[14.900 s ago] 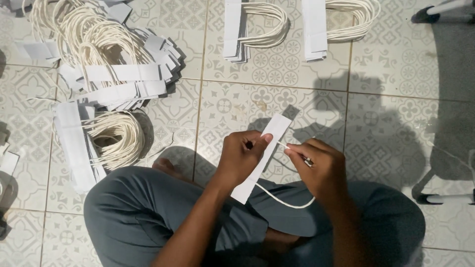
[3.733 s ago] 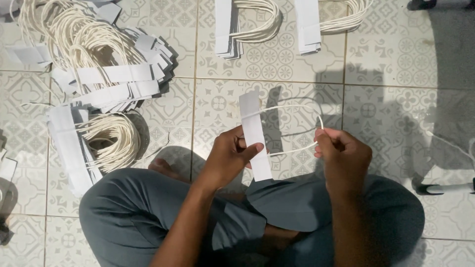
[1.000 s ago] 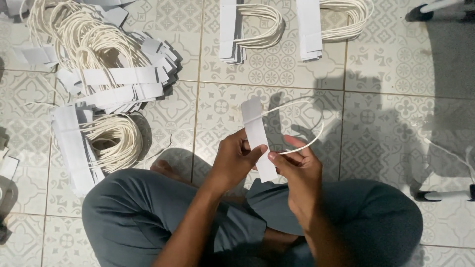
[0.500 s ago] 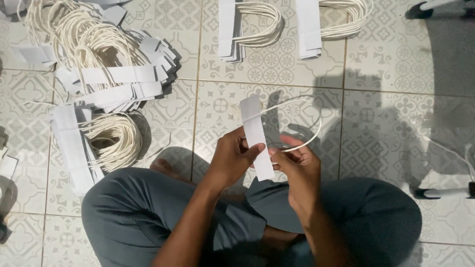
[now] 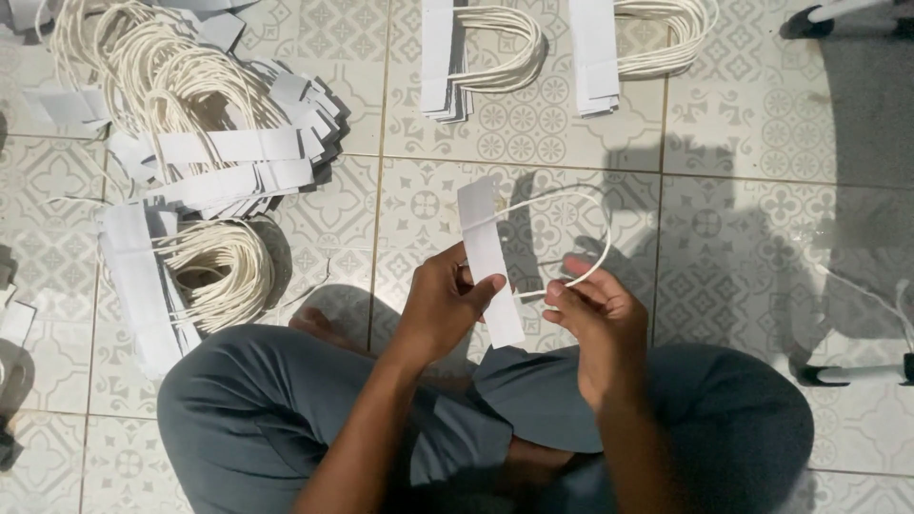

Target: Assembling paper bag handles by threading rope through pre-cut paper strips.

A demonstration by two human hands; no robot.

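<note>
The left hand [image 5: 443, 305] stays clamped on the white strip [image 5: 488, 262], held upright above the lap, and the right hand [image 5: 590, 314] now pinches the cord [image 5: 581, 205] end just beside the strip's lower half, nearer than seconds ago. Where cord meets strip is hidden by fingers. On the floor [image 5: 743, 190] beyond, the handle stacks [image 5: 457, 57] are cut off at the top edge.

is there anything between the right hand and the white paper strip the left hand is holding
Nothing visible. The left hand grips the white paper strip, and the right hand sits just beside it, pinching the cream cord loop that runs from the strip. Only a small open gap over the tiled floor separates them.
</note>
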